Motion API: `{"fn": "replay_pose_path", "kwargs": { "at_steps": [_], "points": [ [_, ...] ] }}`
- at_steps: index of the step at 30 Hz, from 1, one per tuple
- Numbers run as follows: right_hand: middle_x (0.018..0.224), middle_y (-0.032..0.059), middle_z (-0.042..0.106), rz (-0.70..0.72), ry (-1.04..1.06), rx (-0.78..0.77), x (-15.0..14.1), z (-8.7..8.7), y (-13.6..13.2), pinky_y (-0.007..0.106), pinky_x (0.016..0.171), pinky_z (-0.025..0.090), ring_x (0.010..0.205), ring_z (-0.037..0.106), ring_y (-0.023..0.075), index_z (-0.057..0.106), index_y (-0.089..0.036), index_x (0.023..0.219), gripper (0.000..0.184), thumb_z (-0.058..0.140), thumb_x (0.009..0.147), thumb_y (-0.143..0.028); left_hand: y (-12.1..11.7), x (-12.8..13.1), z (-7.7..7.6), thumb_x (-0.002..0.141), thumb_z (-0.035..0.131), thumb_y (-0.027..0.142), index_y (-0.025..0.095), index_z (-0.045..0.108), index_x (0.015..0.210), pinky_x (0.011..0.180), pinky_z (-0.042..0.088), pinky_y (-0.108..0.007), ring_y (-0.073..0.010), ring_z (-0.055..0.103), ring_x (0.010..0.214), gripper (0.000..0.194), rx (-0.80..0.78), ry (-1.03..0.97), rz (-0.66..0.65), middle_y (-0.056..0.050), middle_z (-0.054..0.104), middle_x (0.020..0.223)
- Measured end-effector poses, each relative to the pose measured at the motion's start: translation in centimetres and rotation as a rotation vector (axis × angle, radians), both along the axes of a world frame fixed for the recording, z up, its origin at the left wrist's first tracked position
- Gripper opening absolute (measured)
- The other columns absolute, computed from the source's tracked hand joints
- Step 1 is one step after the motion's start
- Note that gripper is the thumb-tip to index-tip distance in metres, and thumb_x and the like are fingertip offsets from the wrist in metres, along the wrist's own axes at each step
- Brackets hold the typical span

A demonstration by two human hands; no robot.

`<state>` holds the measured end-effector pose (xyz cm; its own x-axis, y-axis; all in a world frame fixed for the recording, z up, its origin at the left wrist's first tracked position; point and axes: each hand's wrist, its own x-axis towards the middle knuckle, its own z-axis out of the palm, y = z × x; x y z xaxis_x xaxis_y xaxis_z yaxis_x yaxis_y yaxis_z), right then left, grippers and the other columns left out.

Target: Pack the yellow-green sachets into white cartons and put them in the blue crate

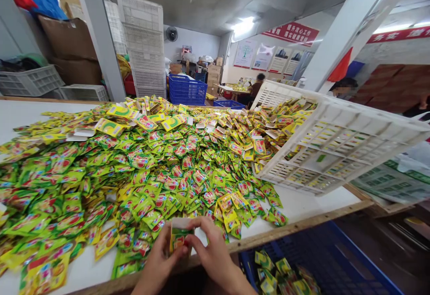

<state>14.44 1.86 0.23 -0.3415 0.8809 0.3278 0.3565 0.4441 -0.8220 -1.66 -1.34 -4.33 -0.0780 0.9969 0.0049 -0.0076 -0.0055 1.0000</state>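
Near the table's front edge I hold a small carton [180,224] between my two hands. Its white flap stands up at the top, and a green and red print shows below; whether that is the carton's face or a sachet in it I cannot tell. My left hand [160,257] is closed round the left side, thumb in front. The right hand [212,252] grips the other side, its thumb and finger near the top opening. Just beyond lies a wide heap of green sachets [174,169] with red print. Yellow flat cartons [109,127] lie along the back of the heap.
A white crate [317,160] lies tipped at the right, with yellow cartons spilling out. Below the wooden table edge [255,241], a blue crate [339,259] holds several filled cartons. Stacked white crates [143,44] stand behind. Two people sit further back.
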Motion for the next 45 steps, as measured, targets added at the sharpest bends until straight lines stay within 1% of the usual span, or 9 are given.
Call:
{"fn": "replay_pose_path", "kwargs": {
  "at_steps": [4,8,17,25,30,34,36,40,45],
  "points": [
    [0.088,-0.0003,0.061,-0.091,0.104,0.030,-0.2,-1.2,-0.1,0.023,0.077,0.044,0.085,0.059,0.0146,0.054,-0.022,0.094,0.021,0.063,0.077,-0.014,-0.6,-0.4,-1.2,0.072,0.069,0.034,0.025,0.049,0.116,0.083,0.056,-0.035,-0.0261,0.063,0.104,0.049,0.103,0.023,0.191,-0.007,0.067,0.109],
    [0.087,-0.0001,0.062,-0.096,0.218,0.037,-0.7,-2.7,-0.3,0.021,0.076,0.046,0.083,0.061,0.0139,0.055,-0.022,0.094,0.018,0.063,0.079,-0.018,-0.8,-0.9,-1.9,0.072,0.069,0.032,0.027,0.057,0.109,0.079,0.058,-0.033,-0.0262,0.065,0.102,0.039,0.169,0.031,0.195,-0.005,0.069,0.110],
    [0.086,0.0018,0.067,0.003,0.152,0.027,-1.3,-2.0,0.1,0.023,0.074,0.045,0.082,0.061,0.0150,0.063,-0.022,0.091,0.011,0.053,0.086,-0.020,-0.5,-1.3,-0.1,0.073,0.067,0.032,0.022,0.067,0.100,0.083,0.055,-0.031,-0.0263,0.066,0.100,0.028,0.171,0.137,0.127,-0.007,0.071,0.105],
    [0.089,0.0039,0.066,-0.088,0.265,0.069,-2.0,-1.7,-0.1,0.024,0.075,0.047,0.086,0.062,0.0160,0.063,-0.022,0.087,0.009,0.054,0.086,-0.021,0.0,-1.7,0.6,0.076,0.064,0.032,0.021,0.070,0.092,0.085,0.053,-0.029,-0.0248,0.066,0.100,0.020,0.189,0.166,0.144,-0.008,0.072,0.100],
    [0.086,0.0030,0.067,-0.119,0.302,0.127,-2.3,-2.8,-0.3,0.023,0.072,0.050,0.082,0.064,0.0162,0.062,-0.023,0.091,0.009,0.056,0.084,-0.020,-0.3,-0.7,0.7,0.074,0.066,0.037,0.021,0.071,0.083,0.084,0.054,-0.028,-0.0251,0.066,0.098,0.019,0.218,0.107,0.242,-0.009,0.072,0.100],
    [0.091,0.0041,0.068,-0.249,0.391,0.128,-3.0,-4.1,-0.2,0.022,0.068,0.052,0.080,0.066,0.0166,0.056,-0.023,0.107,0.025,0.059,0.082,-0.025,-0.4,0.1,0.6,0.073,0.067,0.042,0.024,0.064,0.104,0.078,0.056,-0.027,-0.0238,0.068,0.093,0.036,0.187,-0.015,0.379,-0.006,0.072,0.100],
    [0.092,0.0044,0.068,-0.201,0.365,0.148,-3.1,-4.0,-0.1,0.023,0.067,0.052,0.079,0.066,0.0167,0.059,-0.024,0.106,0.022,0.056,0.084,-0.024,-0.4,0.0,0.6,0.074,0.065,0.043,0.025,0.063,0.108,0.079,0.056,-0.028,-0.0238,0.068,0.094,0.039,0.179,-0.019,0.383,-0.006,0.072,0.102],
    [0.093,0.0049,0.069,-0.020,0.275,0.189,-2.5,-2.7,0.1,0.029,0.077,0.053,0.088,0.065,0.0188,0.064,-0.024,0.095,0.017,0.050,0.086,-0.018,-0.5,-0.6,1.2,0.077,0.062,0.039,0.024,0.072,0.089,0.089,0.051,-0.034,-0.0262,0.063,0.103,0.022,0.266,0.142,0.221,-0.008,0.071,0.104],
    [0.100,0.0052,0.068,0.013,0.265,0.160,-1.9,-2.3,-0.4,0.033,0.081,0.052,0.095,0.064,0.0212,0.062,-0.026,0.098,0.018,0.061,0.080,-0.021,-0.9,-0.6,1.8,0.077,0.062,0.036,0.025,0.071,0.090,0.090,0.050,-0.036,-0.0254,0.063,0.102,0.019,0.312,0.227,0.242,-0.007,0.070,0.105]
  ]
}}
